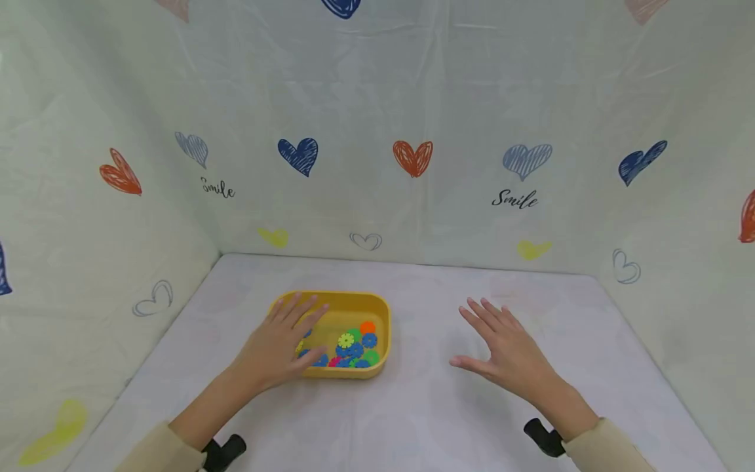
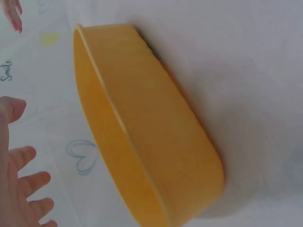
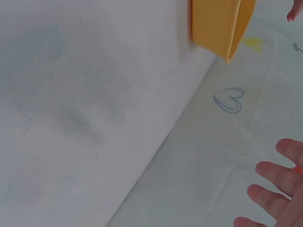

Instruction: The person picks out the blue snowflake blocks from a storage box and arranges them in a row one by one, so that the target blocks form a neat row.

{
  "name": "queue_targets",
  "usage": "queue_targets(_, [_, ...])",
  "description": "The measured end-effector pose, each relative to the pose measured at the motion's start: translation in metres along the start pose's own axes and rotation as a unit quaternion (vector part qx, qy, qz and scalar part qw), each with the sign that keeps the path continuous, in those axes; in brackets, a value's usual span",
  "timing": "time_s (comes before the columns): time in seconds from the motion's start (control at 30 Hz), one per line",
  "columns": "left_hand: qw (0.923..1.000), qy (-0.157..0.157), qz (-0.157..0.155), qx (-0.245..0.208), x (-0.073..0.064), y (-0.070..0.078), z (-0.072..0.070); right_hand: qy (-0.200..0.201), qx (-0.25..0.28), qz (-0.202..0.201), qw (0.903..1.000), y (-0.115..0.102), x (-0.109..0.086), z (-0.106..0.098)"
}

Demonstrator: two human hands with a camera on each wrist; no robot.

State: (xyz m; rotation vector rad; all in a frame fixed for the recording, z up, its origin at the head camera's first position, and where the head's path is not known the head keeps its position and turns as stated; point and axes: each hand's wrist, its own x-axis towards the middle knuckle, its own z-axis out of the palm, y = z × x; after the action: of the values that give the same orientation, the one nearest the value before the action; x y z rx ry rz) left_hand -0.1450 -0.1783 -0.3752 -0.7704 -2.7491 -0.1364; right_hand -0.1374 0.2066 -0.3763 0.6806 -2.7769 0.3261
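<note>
A yellow plastic tray (image 1: 382, 314) with rounded corners sits on the table, left of the middle. Inside it lie several small notched discs (image 1: 356, 349) in blue, green, yellow, orange and pink. My left hand (image 1: 287, 344) hovers over the tray's left part with its fingers spread, covering some of the discs. Seen from the left wrist, the tray's outer wall (image 2: 151, 109) stands apart from the fingertips. Off to the right, my right hand (image 1: 505, 351) is held above the table, fingers straight and thumb out, with nothing in it. In the right wrist view its fingers (image 3: 274, 177) are spread.
A white cloth covers the table (image 1: 413, 419). Pale sheets printed with hearts and the word Smile hang behind it (image 1: 460, 216) and at both sides. Dark wrist mounts (image 1: 545, 438) sit below both hands.
</note>
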Motion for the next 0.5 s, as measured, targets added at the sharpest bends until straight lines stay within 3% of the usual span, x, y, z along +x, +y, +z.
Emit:
queue_targets(0.27, [0.9988, 0.028, -0.027, -0.030, -0.013, -0.014, 0.007, -0.001, 0.054, 0.031, 0.9981, -0.014, 0.014, 0.005])
queue_targets(0.5, [0.9953, 0.061, -0.054, -0.052, -0.025, -0.023, 0.009, -0.031, 0.131, 0.084, 0.9873, -0.032, 0.025, 0.015])
